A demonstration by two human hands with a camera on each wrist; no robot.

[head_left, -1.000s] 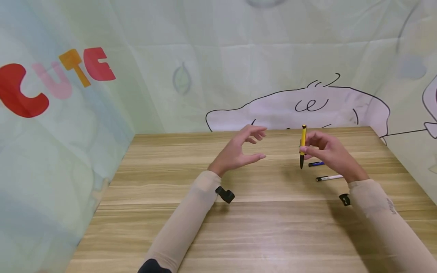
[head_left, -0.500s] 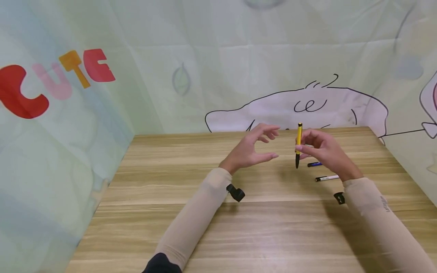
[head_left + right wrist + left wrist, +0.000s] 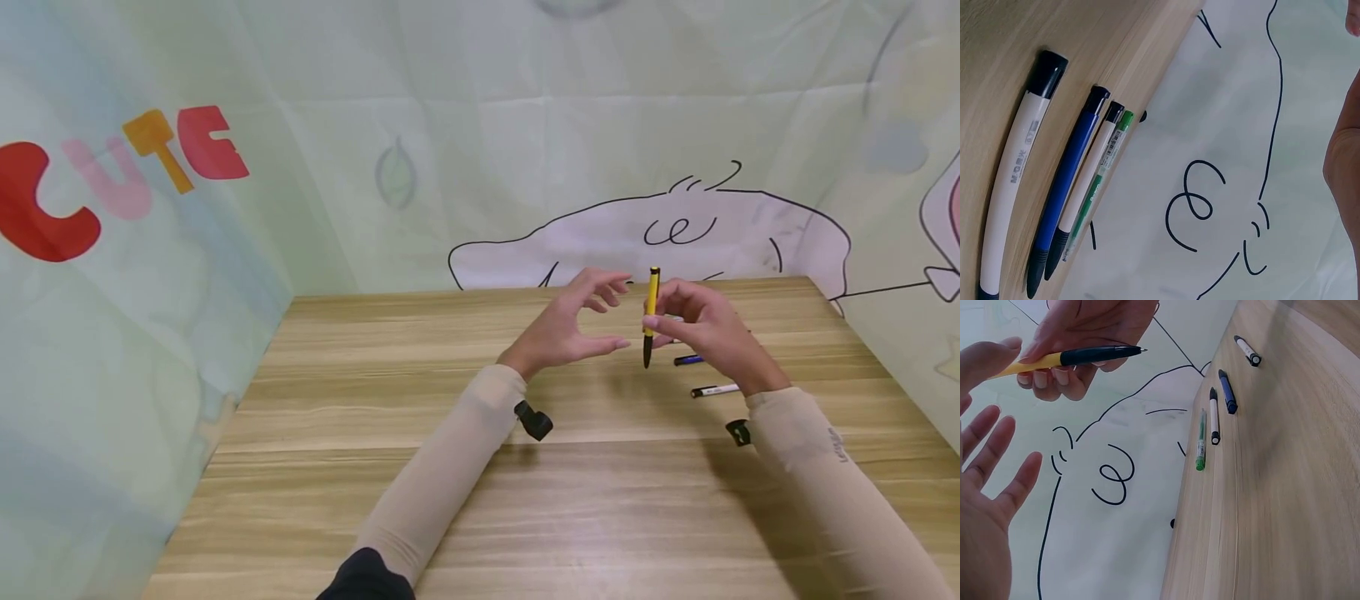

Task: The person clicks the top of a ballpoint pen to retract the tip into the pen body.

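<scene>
My right hand pinches a yellow pen between thumb and fingers, holding it nearly upright above the table with its black tip downward. The bare writing point shows in the left wrist view, at the end of the pen's black section. Just to the left, my left hand is spread with thumb and fingers apart, close to the yellow pen. In the left wrist view its thumb overlaps the pen's yellow end; whether they touch I cannot tell.
On the wooden table, to the right, lie a thick white pen, a blue pen, a slimmer white pen and a green pen, side by side. A printed cloth hangs behind the table.
My left hand has moved right, toward the yellow pen. My right hand has shifted slightly left with the pen still pinched and upright.
</scene>
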